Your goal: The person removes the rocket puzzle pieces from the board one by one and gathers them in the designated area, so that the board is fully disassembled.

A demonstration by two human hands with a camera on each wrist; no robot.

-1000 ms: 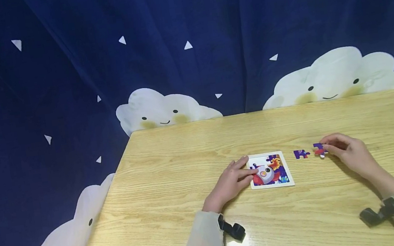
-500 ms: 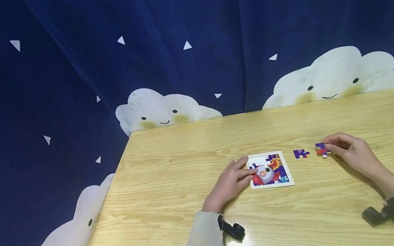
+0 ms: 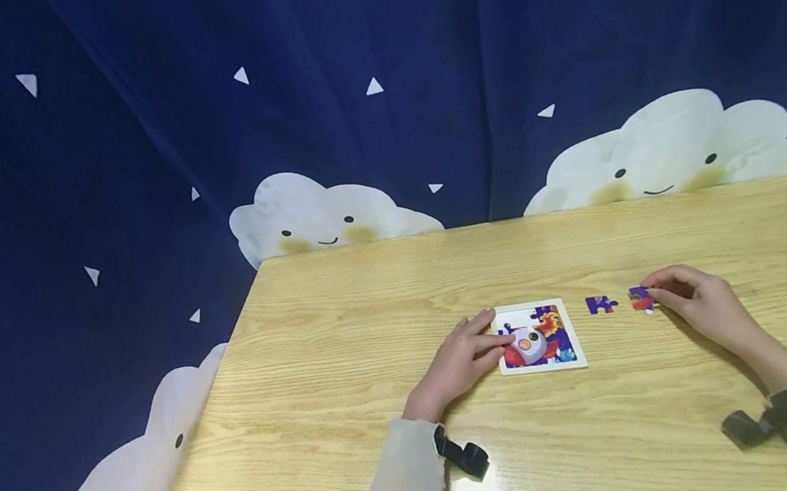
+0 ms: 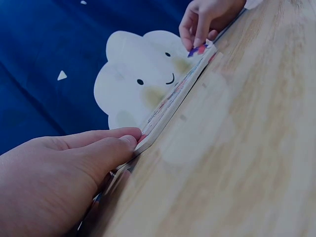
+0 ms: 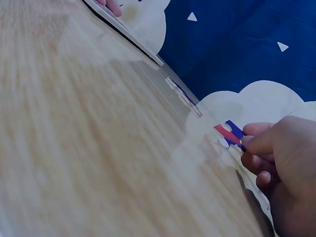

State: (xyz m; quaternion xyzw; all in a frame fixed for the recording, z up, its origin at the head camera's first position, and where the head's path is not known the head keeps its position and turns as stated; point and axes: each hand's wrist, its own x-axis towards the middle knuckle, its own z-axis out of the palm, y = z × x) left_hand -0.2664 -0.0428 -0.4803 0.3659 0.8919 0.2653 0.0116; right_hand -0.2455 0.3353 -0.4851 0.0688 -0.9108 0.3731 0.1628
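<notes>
A square puzzle board [image 3: 543,370] with a pale frame lies on the table in the head view, showing a white round-faced character with red and purple around it. Its upper left part is plain white. My left hand [image 3: 458,360] rests on the board's left edge with its fingers extended over the picture; some fingertips lie on the character. To the right, my right hand [image 3: 700,310] pinches a purple and red puzzle piece [image 5: 229,132] between thumb and fingertips, tilted up in the right wrist view. Another purple puzzle piece [image 3: 601,305] lies between the board and that hand.
The pale wooden table [image 3: 345,328] reaches back to a dark blue curtain [image 3: 333,27] with white triangles and smiling clouds. Black camera mounts [image 3: 463,455] sit at both wrists, close above the tabletop.
The right hand has shifted slightly to the right with its puzzle piece, and that piece's tilt has changed a little. The left hand, board and loose piece hold their places.
</notes>
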